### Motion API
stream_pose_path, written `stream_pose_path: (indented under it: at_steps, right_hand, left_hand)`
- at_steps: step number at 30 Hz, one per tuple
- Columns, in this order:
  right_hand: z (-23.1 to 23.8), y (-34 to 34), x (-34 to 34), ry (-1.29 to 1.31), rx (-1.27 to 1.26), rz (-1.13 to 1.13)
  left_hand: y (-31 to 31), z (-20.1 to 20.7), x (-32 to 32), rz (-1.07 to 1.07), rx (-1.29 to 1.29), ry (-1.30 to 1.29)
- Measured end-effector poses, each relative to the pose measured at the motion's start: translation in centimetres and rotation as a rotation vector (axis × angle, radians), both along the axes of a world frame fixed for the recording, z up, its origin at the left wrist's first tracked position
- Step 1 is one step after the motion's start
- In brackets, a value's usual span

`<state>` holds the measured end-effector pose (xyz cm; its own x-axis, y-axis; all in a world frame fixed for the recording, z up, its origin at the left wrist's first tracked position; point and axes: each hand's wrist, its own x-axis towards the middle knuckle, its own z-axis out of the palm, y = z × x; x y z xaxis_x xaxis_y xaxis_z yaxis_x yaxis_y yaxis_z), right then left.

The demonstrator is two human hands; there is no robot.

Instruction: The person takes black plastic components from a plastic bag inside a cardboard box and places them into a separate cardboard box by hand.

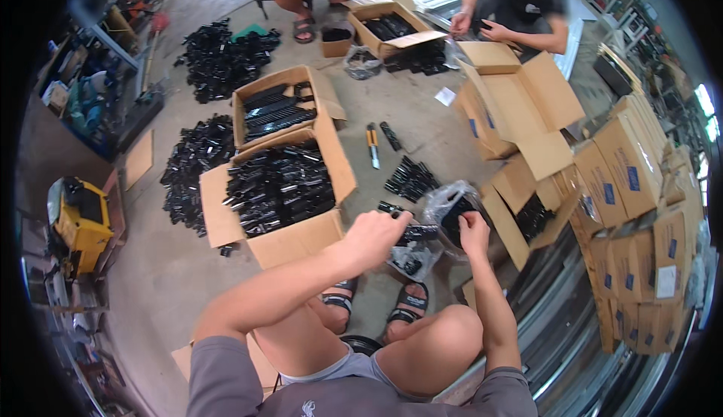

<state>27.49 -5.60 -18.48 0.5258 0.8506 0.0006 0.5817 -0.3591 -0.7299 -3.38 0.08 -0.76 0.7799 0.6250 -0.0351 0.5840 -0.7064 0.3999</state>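
My left hand [374,236] grips one end of a short black plastic part [419,232] held out in front of me. At the part's other end my right hand [474,232] holds the mouth of a clear plastic bag [446,204] with more black parts inside. A second clear bag [410,260] of black parts lies on the floor just below my hands. An open cardboard box [280,242] full of black parts stands to the left of my left hand.
Another open box [322,91] of stacked black parts stands behind. Heaps of black parts [218,59] lie on the concrete floor, a small pile [410,178] near a yellow-handled tool [372,144]. Stacked cartons [640,213] rise at right. Two people sit at the back.
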Motion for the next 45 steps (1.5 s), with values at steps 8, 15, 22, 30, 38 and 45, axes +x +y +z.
stream_pose_path:
  at_steps: [8,15,22,30,38,45]
  right_hand:
    - [20.0,-1.8,-7.7,0.307,0.204,0.495]
    - [21.9,-2.8,-9.9,0.073,0.119,0.511]
    - [22.2,-3.2,-10.9,-0.104,0.195,0.578]
    - [23.7,-3.5,-11.5,-0.262,0.268,0.578]
    - [24.1,-3.3,-12.6,-0.588,0.261,0.632]
    - [23.9,-3.3,-11.8,-0.307,0.388,0.416]
  left_hand:
    - [-0.9,1.1,1.1,-0.025,0.06,-0.041]
    - [-2.1,2.7,0.7,-0.041,0.1,-0.082]
    - [-2.8,3.5,-0.3,-0.026,0.101,-0.123]
    - [-2.9,5.8,-0.8,-0.054,0.088,-0.162]
    - [-2.8,5.1,-0.6,-0.029,0.058,-0.177]
    - [-2.4,5.5,-0.9,0.021,0.012,-0.199]
